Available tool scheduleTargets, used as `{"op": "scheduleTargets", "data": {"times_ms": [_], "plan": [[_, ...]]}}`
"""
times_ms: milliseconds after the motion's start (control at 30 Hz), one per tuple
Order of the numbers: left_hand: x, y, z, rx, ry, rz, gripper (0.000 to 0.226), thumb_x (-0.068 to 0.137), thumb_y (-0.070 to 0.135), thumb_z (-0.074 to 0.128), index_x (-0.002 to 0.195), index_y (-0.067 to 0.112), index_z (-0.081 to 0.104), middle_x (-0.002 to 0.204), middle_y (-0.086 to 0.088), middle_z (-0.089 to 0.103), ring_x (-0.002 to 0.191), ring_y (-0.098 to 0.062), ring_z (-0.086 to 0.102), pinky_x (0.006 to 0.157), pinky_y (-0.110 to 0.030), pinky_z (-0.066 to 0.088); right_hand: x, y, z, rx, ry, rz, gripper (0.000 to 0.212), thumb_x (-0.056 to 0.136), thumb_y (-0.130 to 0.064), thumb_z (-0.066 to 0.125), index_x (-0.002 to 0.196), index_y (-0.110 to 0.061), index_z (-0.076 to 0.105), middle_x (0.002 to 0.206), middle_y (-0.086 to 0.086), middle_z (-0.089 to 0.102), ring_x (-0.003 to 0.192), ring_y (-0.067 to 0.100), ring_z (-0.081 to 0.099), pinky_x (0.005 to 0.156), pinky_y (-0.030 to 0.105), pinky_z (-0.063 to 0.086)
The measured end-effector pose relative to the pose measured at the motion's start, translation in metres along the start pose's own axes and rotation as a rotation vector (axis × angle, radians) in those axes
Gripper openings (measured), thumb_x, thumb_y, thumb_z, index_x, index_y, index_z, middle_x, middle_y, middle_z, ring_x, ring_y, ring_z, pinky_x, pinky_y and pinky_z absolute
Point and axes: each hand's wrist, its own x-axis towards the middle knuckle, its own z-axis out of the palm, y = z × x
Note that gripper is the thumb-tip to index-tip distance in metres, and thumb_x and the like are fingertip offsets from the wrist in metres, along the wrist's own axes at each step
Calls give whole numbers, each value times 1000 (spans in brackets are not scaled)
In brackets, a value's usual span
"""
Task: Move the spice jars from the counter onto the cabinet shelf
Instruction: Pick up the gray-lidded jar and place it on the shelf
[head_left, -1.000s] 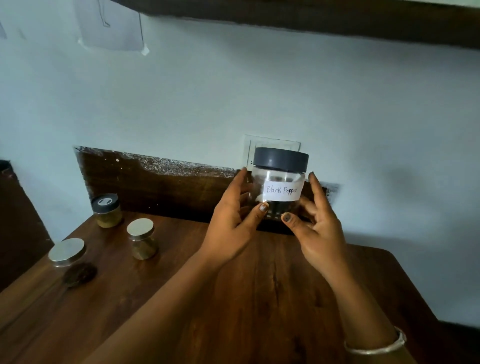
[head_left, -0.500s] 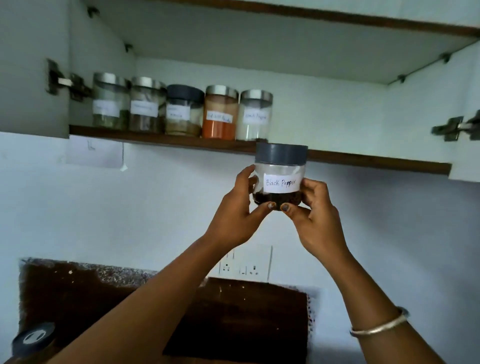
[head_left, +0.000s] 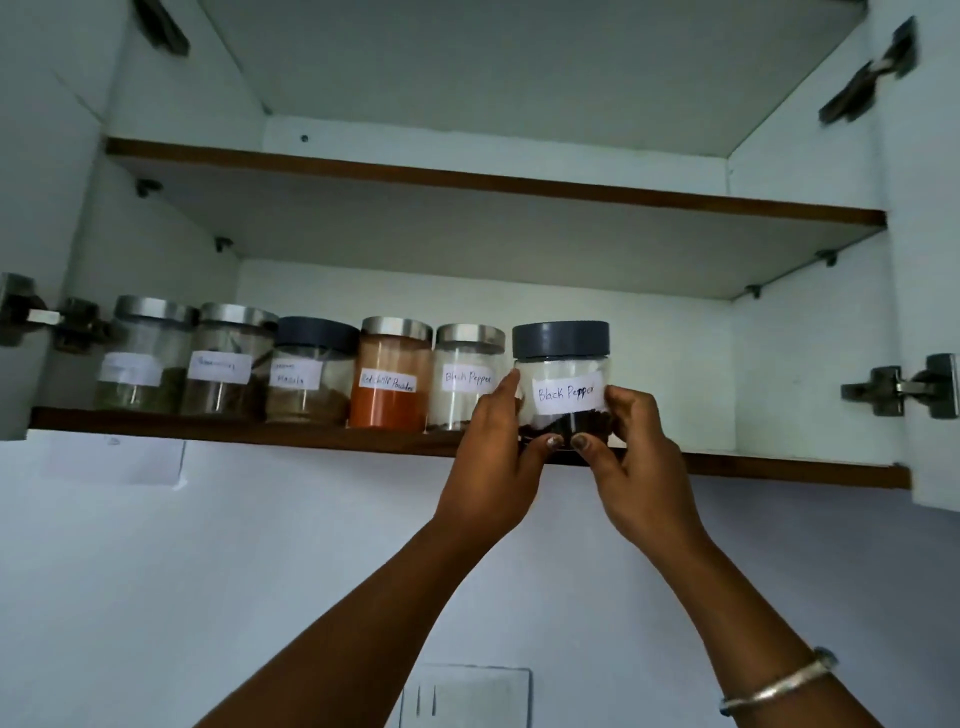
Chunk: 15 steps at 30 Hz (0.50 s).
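Note:
A clear jar with a dark grey lid and a "Black Pepper" label (head_left: 563, 374) is at the front edge of the lower cabinet shelf (head_left: 260, 428). Both hands hold it: my left hand (head_left: 493, 457) on its left side, my right hand (head_left: 636, 457) on its right, thumbs under its base. Whether the jar rests on the shelf I cannot tell. To its left stands a row of several labelled jars, the nearest another "Black Pepper" jar (head_left: 465, 376) with a steel lid, then a red chilli powder jar (head_left: 389, 382).
The shelf has free room to the right of the held jar. An upper shelf (head_left: 493, 182) is bare. Open cabinet doors with metal hinges (head_left: 904, 389) flank both sides. A wall socket (head_left: 467, 696) is below.
Both hands have raised the black pepper jar from above the counter up to the lower shelf edge, beside the row of jars. The view has tilted up; the counter is out of sight.

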Motion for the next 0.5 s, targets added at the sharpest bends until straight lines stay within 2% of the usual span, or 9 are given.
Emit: {"op": "scheduleTargets", "data": {"times_ms": [100,233,333,400,500], "plan": [[-1,-9,13,-43,59,-14,53,87,16,63,133,18,37,129,-3,53,117,-15,53,95,-29,49,5,15,3,-27,-32,27,49,87,-23,62,130,-19,37,135,0,53,107,9,52,73,7,39],[1,-20,24,38,121,-40,38,89,26,59,123,15,46,116,-3,59,108,-19,56,86,-37,53,11,26,9,-159,-37,1,53,87,-39,57,131,-18,39,129,1,56,94,9,56,64,9,40],[3,-25,31,116,142,-32,38,91,28,55,125,13,47,116,-3,60,109,-19,54,88,-34,51,16,26,16,-339,0,0,54,88,-47,52,132,-18,41,129,4,53,103,20,59,77,26,49],[2,-25,34,189,175,-18,41,91,26,57,127,10,48,122,-6,57,114,-20,50,92,-27,46,16,26,21,-430,19,7,54,90,-48,48,133,-17,42,128,6,53,107,23,56,87,34,48],[1,-24,35,272,192,10,44,90,21,59,130,5,48,128,-13,45,114,-23,50,94,-27,46,15,26,27,-464,30,12,51,91,-50,44,129,-17,46,121,3,61,104,22,58,90,36,46]]}}
